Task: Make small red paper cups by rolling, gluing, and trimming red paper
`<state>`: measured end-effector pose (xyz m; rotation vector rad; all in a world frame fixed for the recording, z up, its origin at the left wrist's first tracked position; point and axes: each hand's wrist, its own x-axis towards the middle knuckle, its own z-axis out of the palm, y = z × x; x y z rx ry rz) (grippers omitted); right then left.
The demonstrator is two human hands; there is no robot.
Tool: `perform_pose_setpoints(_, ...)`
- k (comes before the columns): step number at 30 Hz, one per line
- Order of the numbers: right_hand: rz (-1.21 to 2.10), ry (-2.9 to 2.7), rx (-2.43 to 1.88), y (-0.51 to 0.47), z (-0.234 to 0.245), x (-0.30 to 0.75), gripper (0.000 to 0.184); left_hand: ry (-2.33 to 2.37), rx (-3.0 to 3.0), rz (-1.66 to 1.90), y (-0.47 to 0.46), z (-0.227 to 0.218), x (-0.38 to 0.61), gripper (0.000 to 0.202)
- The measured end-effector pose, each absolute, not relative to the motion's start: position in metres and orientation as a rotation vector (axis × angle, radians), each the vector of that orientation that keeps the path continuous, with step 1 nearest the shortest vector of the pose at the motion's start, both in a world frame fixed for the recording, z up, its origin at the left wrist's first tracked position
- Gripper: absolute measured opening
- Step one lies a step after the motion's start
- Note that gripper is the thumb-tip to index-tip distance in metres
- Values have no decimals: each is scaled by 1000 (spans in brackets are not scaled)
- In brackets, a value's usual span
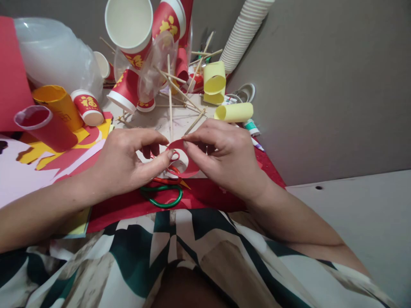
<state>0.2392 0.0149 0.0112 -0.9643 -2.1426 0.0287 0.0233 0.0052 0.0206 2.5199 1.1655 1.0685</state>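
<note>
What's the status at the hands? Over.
Right hand pinching red paper ring; left hand at its edge. Green handle loop close by, nearer the body. Wooden sticks beyond.

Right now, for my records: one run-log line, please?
left hand: at red paper loop | right hand: pinching loop | nearby: green handle

Garment: dark green, white, tan print (angular patches, some streaky brown); left hand and right hand bare.
</note>
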Motion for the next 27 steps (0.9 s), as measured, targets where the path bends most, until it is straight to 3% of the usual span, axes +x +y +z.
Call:
perform_pose_setpoints(9,310,-2246,-930,21,23,236,12,1184,2412,1033,11,25,18,13)
perform_pose_setpoints(27,860,-2541,-758,45,33,235,22,960,2022,515,36,24,7,12)
